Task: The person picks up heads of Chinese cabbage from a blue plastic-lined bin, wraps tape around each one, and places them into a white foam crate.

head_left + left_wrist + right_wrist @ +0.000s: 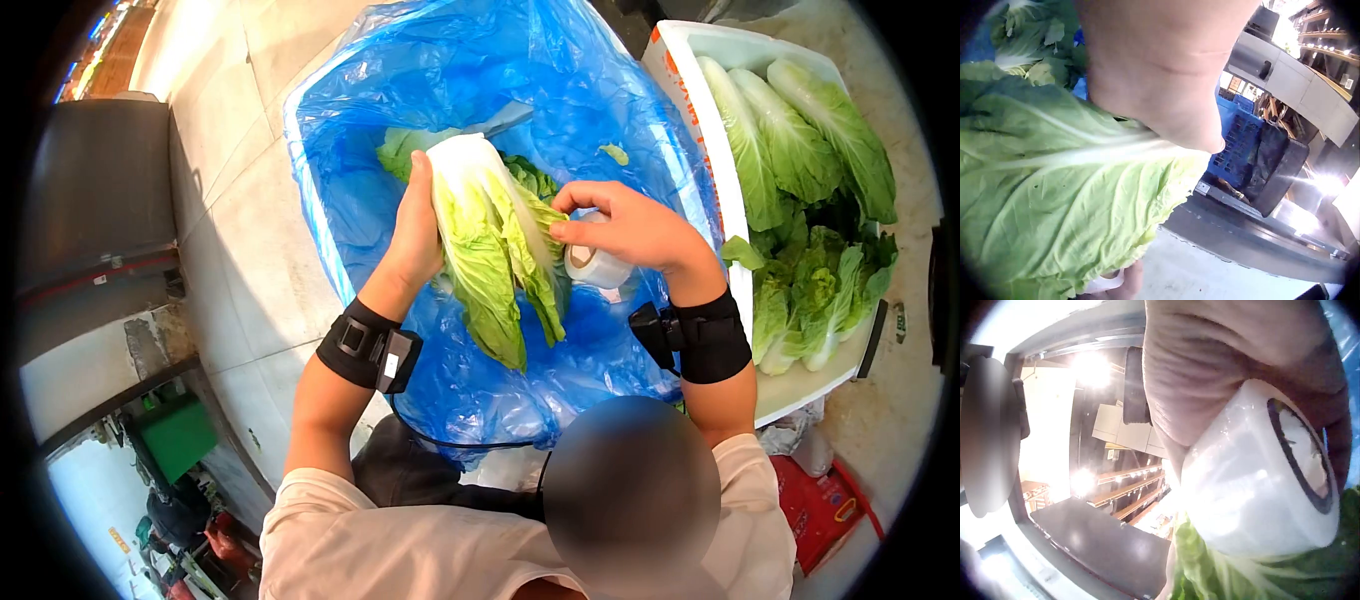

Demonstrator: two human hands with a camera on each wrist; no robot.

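Observation:
A napa cabbage (480,215) is held over the blue plastic-lined box (335,235), its white base pointing away from the person and its leafy end toward them. The left hand (418,225) grips its left side, thumb along the edge, other fingers hidden beneath. Broad green outer leaves (1085,187) fill much of the left wrist view. On the right side, the right hand (635,228) has its fingertips at the leaf edge. Tucked within that same hand is a roll of clear film (1247,481) with a dark-edged hollow core.
More leafy greens (530,178) lie inside the lined box under the cabbage. To the right stands a white foam box (735,185) holding several cabbages (825,140). A red bag (815,510) lies near the person's right elbow. Pale floor tiles (235,250) run along the left.

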